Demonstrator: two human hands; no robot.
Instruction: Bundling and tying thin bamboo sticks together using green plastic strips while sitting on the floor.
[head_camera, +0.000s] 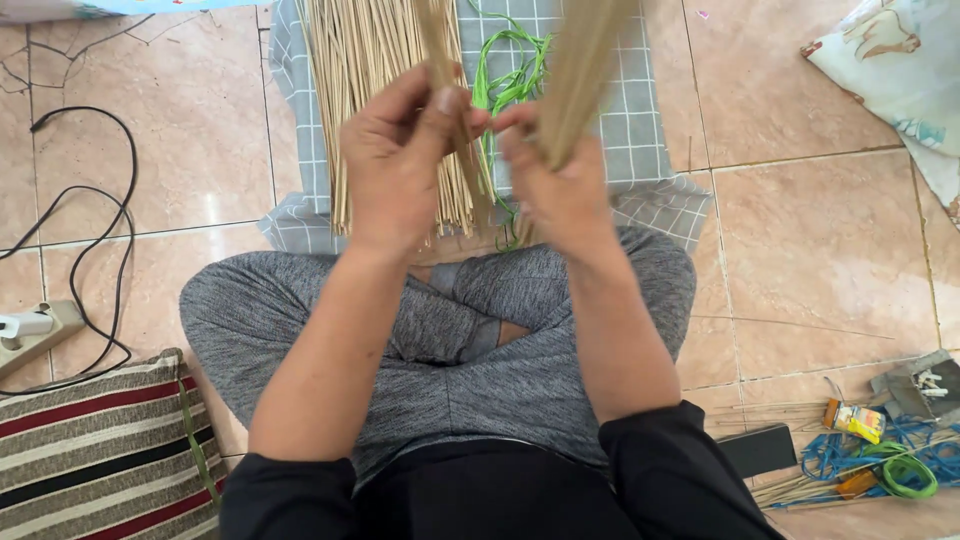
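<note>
Above the near edge of the checked cloth (640, 150) on the floor, the left hand (400, 160) pinched a thin stick bunch (440, 50) and the right hand (560, 190) clenched the thicker stick bundle (580, 70); steady, even grips would have suited, keeping the green string (505, 85) untangled.

Glossy beige tiled floor (820, 250), a striped cushion (100, 450) lower left.

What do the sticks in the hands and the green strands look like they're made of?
Sticks: thin, pale tan, matte and straight, probably dried plant midribs or straw. Green strands: glossy, flat, curling ribbons, likely plastic raffia, though it's hard to be sure.
</note>
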